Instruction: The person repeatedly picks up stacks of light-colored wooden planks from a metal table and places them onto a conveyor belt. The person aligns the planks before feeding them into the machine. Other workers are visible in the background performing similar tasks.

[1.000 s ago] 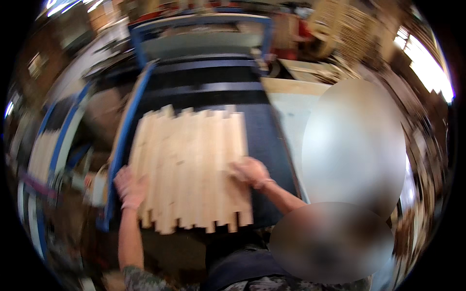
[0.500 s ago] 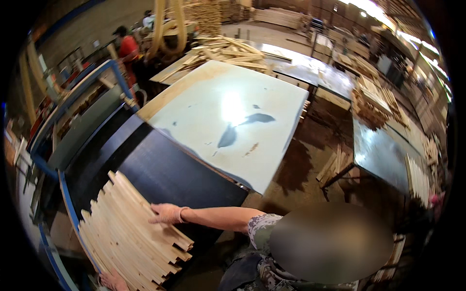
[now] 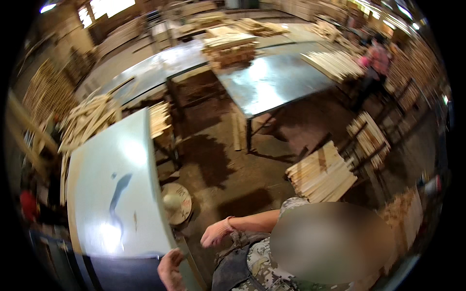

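Note:
My left hand (image 3: 171, 271) is low in the picture, beside the near corner of a pale, glossy board (image 3: 109, 194). Its fingers are loosely bent, and nothing shows in them; I cannot tell whether it touches the board's edge. My right hand (image 3: 216, 234) hangs in front of my dark apron (image 3: 233, 271), to the right of the board. Its fingers curl a little around no visible object. A light cuff rings the right wrist. Dark smears and bright glare mark the board's top. The dark surface (image 3: 126, 274) lies at the board's near end.
A round, pale lid-like disc (image 3: 177, 203) is low beside the board. Ahead stands a shiny metal table (image 3: 272, 80) with wooden strips (image 3: 335, 65). More strips lie stacked at right (image 3: 323, 172). A person (image 3: 377, 60) stands near the far table.
The view has swung to the right. Both hands have come off the wooden strips, which are out of view now. My right arm is drawn in closer to my body.

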Available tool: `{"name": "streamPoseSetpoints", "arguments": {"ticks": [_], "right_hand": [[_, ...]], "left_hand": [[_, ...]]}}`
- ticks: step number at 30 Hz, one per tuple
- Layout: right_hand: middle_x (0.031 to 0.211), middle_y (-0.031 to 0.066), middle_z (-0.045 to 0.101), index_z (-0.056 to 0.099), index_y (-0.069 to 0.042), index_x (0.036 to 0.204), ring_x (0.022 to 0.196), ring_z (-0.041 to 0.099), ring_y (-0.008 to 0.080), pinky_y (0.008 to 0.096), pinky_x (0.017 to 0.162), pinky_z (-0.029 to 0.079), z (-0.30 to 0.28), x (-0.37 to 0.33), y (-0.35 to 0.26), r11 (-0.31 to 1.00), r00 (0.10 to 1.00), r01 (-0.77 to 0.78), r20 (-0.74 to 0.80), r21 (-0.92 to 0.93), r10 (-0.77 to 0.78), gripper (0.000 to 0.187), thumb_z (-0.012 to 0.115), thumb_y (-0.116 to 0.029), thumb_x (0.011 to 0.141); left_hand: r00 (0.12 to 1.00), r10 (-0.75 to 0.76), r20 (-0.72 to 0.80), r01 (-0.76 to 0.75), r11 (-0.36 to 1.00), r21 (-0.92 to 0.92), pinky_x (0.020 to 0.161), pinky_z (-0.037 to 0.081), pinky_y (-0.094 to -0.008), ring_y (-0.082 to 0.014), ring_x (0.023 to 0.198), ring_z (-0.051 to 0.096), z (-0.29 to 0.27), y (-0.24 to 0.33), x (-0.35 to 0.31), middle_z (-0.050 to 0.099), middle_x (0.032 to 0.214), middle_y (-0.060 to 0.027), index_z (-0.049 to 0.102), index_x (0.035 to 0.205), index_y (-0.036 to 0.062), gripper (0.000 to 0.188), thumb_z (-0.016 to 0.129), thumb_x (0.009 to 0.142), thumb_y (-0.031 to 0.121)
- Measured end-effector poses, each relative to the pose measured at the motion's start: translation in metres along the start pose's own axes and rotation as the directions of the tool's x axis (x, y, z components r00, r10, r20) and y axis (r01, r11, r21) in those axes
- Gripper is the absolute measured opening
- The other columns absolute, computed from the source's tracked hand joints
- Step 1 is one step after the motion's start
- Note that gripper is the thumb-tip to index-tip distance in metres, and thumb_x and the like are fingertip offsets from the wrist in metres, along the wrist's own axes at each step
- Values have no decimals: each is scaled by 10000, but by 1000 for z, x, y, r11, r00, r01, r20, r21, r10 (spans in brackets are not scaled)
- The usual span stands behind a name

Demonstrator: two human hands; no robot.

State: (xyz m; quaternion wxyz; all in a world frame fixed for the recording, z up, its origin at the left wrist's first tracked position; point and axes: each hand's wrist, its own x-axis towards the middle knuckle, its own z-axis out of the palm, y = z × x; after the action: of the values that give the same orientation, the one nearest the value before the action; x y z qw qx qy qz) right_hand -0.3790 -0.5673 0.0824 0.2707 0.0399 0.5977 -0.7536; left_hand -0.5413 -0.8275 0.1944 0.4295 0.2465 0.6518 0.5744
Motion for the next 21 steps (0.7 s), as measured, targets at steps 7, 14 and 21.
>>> {"name": "streamPoseSetpoints", "arguments": {"ticks": [7,14,21], "right_hand": [[1057,230,749,734,10,1126,1019,693,358,467,923,520,-112,-208,183,935,487,-320,-873,-152,25,565,639,-514,935],[1341,293,676,692,69,1281,1250,630,455,531,1029,499,-75,-264,252,897,157,-139,-885,420,439,685,545,-536,992],[1083,254,756,732,38,1071,935,709,398,491,847,545,-21,-226,352,755,34,9,-755,656,655,575,712,-498,865]], "left_hand": [[866,-280,414,223,958,181,831,505,-280,-120,908,623,213,-42,196,702,1042,-31,707,1298,-47,367,670,1020,189],[719,-694,-30,639,644,420,681,427,-345,-147,725,523,167,-218,273,540,767,12,689,898,77,276,630,1015,320],[576,-817,-13,721,501,479,655,457,-368,-179,699,551,174,-257,328,570,743,-3,683,855,103,301,639,1016,353]]}}
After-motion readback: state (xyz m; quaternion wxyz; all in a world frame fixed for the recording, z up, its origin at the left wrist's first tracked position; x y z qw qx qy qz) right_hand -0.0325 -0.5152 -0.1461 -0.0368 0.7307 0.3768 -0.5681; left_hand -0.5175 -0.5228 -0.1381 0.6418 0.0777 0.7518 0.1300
